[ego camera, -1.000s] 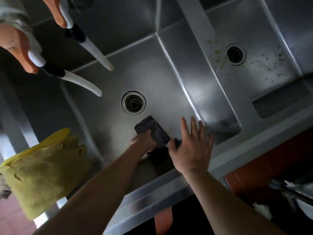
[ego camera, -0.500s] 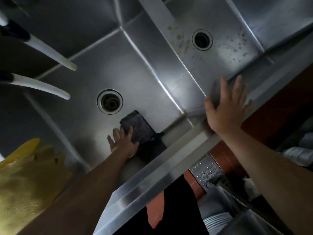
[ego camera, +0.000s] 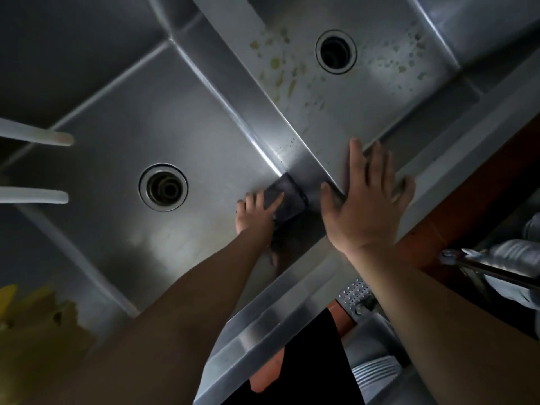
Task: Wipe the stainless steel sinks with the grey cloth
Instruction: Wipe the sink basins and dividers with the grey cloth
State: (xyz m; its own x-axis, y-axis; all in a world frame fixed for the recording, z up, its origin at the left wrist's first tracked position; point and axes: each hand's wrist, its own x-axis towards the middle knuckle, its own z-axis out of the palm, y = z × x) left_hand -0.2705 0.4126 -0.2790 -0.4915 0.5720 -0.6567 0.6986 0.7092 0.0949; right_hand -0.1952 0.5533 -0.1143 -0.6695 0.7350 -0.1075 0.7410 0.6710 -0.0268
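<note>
- Cloth (ego camera: 287,198): dark grey, folded flat, lying on the floor of the left sink (ego camera: 146,112) in its near right corner, its far edge against the foot of the divider (ego camera: 251,92) between the two basins.
- Left hand (ego camera: 257,213): reaches down into the left sink and presses on the near left part of the cloth with straight, slightly spread fingers (ego camera: 276,200). The grip is released: nothing is curled round the cloth, and the palm and fingers lie flat on it.
- Right hand (ego camera: 368,206): flat and open, fingers straight and spread, resting on the near end of the divider where it meets the front rim (ego camera: 263,325). It holds nothing. Whether the fingertips reach over into the right sink (ego camera: 380,68) I cannot tell.
- Left sink: round drain (ego camera: 163,187) set left of the cloth, well apart from it.
- Right sink: its own drain (ego camera: 336,51) near the far side, with yellowish specks and smears on the floor around it and on the divider's slope.
- Two white spouts (ego camera: 38,137) reach in from the left edge over the left sink, one above the other.
- A yellow cloth (ego camera: 32,331) lies at the lower left, blurred.
- Beyond the front rim at the right: a perforated metal piece (ego camera: 355,292) and grey items too dim to name.
</note>
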